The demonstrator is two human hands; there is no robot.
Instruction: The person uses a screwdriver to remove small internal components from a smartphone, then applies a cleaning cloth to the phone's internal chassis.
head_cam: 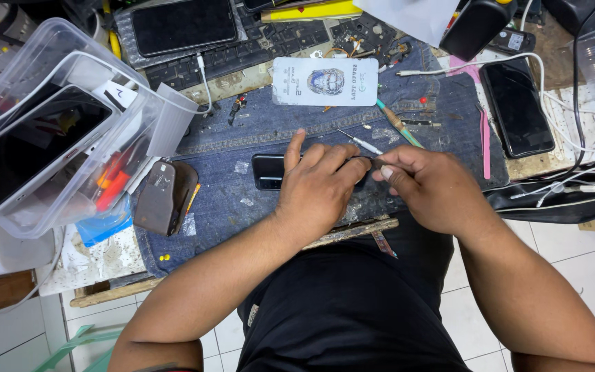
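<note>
Hands meet at the middle of the denim mat that covers the desk, both working on a dark phone lying flat there. Left hand presses down over the phone, fingers curled across its body, thumb stretched up past its top edge; only the phone's left end shows from under it. Right hand comes in from the right, fingers pinched tight on something small and thin at the phone's right end; what it is I cannot tell. Just above the knuckles a slim screwdriver lies loose on the denim, and a teal-handled tool slants beside it.

Now the containers. At the desk's left edge, a clear plastic tub sits tilted, a black phone lying on its upper tray, orange and red tools visible through its wall lower down. Next to it, on the mat's left side, a brown leather pouch. Near the far edge, a white printed card rests on the denim, a keyboard behind it with another dark phone on top. Toward the right edge, one more black phone beside a pink spudger and white cables.
</note>
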